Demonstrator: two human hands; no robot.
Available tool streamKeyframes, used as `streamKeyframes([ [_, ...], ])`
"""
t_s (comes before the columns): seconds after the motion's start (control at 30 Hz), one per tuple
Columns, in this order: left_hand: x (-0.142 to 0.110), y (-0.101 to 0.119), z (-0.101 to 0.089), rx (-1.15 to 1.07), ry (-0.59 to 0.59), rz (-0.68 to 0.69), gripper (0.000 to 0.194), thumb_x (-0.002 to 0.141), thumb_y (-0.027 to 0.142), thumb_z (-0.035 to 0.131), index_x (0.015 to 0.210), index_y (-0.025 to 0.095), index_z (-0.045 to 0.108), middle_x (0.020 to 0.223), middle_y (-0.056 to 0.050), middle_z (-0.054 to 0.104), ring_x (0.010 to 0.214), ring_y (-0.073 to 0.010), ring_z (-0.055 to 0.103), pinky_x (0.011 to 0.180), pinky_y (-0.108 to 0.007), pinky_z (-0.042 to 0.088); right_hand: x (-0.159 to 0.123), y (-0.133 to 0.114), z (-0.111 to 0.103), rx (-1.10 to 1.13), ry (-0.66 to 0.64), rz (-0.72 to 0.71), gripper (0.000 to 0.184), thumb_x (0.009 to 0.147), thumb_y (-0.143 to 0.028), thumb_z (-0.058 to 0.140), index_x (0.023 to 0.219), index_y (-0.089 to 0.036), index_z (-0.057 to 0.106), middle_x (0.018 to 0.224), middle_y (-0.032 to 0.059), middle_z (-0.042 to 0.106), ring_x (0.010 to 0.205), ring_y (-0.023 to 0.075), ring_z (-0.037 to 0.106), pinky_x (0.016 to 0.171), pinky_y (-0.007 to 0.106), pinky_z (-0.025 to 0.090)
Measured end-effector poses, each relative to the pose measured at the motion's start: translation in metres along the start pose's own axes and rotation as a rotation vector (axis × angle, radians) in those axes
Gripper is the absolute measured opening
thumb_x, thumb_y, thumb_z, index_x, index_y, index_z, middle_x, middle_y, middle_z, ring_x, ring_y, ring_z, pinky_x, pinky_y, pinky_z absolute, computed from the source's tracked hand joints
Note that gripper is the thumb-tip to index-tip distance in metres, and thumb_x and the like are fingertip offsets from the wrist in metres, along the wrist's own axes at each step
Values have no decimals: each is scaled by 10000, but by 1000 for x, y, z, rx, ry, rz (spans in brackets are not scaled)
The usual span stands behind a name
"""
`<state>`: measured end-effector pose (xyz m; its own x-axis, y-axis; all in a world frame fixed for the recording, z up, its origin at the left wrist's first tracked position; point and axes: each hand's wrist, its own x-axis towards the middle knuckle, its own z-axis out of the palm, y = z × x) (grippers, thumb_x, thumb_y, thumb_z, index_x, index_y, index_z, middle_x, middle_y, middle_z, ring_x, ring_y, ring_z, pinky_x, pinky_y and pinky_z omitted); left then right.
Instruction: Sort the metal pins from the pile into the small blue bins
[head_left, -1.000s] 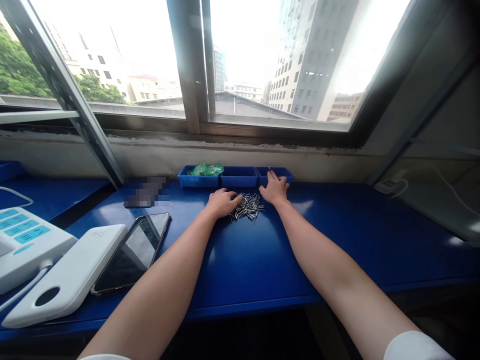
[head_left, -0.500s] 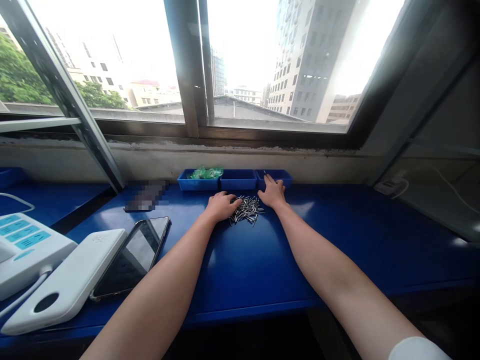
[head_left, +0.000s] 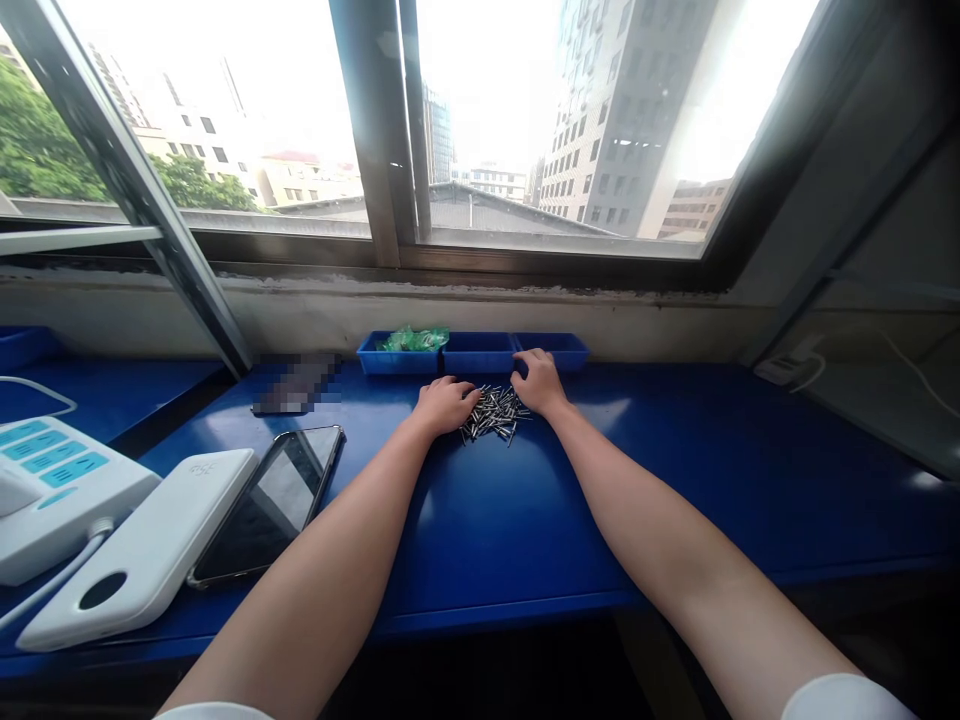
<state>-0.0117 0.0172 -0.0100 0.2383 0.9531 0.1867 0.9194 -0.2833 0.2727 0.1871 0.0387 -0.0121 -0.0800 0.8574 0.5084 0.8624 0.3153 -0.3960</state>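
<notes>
A loose heap of small, thin metal pieces [head_left: 496, 418], like screws or rivets, lies on the blue table. My left hand [head_left: 444, 406] rests palm down at the heap's left edge, its fingers loosely apart and its thumb touching the pieces. Over the heap's right back side is my right hand [head_left: 540, 382], thumb and fingers apart, with nothing visible between them. Just behind it stands the right blue bin [head_left: 562, 350], partly covered by the fingers. The middle blue bin [head_left: 478, 358] and the left blue bin [head_left: 379, 362], which holds green plastic packaging [head_left: 416, 340], adjoin it.
To the left lie a phone [head_left: 274, 505], a white power bank [head_left: 142, 550] and a white power strip [head_left: 60, 490] with a cable. A blurred dark flat object [head_left: 289, 385] is farther back. A metal shelf post [head_left: 187, 270] rises at the left, below the window.
My right hand has drawn back from the right bin toward the heap; a small piece seen by its fingertips no longer shows. My left hand stays by the heap. The view has shifted slightly.
</notes>
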Motion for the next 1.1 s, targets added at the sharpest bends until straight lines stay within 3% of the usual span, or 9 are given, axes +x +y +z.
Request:
streamKeyframes([
  [0.07,0,1,-1,2,2,-1,468,888,513,299,1184,346,620,1281,-68,558,1220,-306,449,991,-464,338,-1,-4,4,50,-110,-69,367,830,-249,442,1129,-193,647,1204,71,599,1123,253,463,991,395,362],
  [0.17,-1,2,-2,6,-2,2,434,887,468,314,1183,370,616,1290,-49,552,1226,-299,443,1001,-466,332,-3,-9,9,45,-304,-99,346,845,-276,449,1115,-283,666,1276,-4,581,1177,276,426,1014,460,312],
  [0.23,-1,3,-2,7,-18,-5,425,886,462,323,1192,386,608,1313,-34,536,1240,-298,428,1013,-464,321,-3,-11,10,31,-364,-101,341,852,-276,441,1107,-305,665,1276,-18,585,1178,287,427,1004,486,304],
  [0.43,-1,3,-2,14,-33,1,437,892,469,304,1210,393,595,1345,-16,513,1256,-308,403,1025,-480,302,-2,-10,4,102,-345,-136,220,798,-330,556,931,-215,689,1074,54,664,1061,247,518,937,395,386],
  [0.7,-3,3,-2,-55,0,44,399,891,427,344,1150,358,640,1315,-32,540,1247,-300,428,1029,-493,286,1,-3,3,423,-298,-140,154,755,-307,606,778,-190,703,859,32,701,829,174,611,793,288,445],
  [0.9,-6,9,-6,-197,170,139,332,828,343,492,1106,261,654,1172,-36,631,1098,-238,556,990,-379,364,0,-8,-1,584,-236,-46,220,750,-354,575,696,-168,680,713,19,669,709,158,586,710,278,444],
  [1.1,-5,12,-9,-299,286,231,227,859,302,490,920,221,693,947,-23,700,929,-190,625,876,-308,434,0,-16,-4,635,-229,-36,364,806,-405,493,554,-169,608,604,13,624,660,154,571,679,276,430],
])
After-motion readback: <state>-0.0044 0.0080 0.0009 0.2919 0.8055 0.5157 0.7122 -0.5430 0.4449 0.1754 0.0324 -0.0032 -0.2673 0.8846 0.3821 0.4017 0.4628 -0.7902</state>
